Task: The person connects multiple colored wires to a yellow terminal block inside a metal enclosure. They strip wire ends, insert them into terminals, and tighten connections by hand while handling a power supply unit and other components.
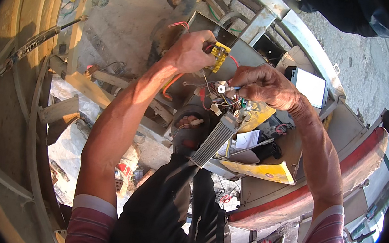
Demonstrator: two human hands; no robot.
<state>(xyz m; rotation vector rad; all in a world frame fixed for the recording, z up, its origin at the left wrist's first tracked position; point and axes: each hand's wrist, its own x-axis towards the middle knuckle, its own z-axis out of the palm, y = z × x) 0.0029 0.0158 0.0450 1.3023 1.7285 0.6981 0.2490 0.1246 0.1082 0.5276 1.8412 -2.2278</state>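
Observation:
My left hand is closed, its fingers pinching a small yellow terminal block with red wire at its side. To the right, my right hand is closed on a slim blue-and-silver piece; its exact kind is too small to tell. A white round part with a dark centre shows by its tip. Just below my hands is a tangle of coloured wires with white plugs. These wires lie at the upper end of a grey finned metal controller, which slants down toward my legs.
An open yellow cardboard box stands right of the controller, with black parts inside. Beyond it is a white-topped box. A metal frame curves round the far right. Wooden beams and a tall panel stand at the left.

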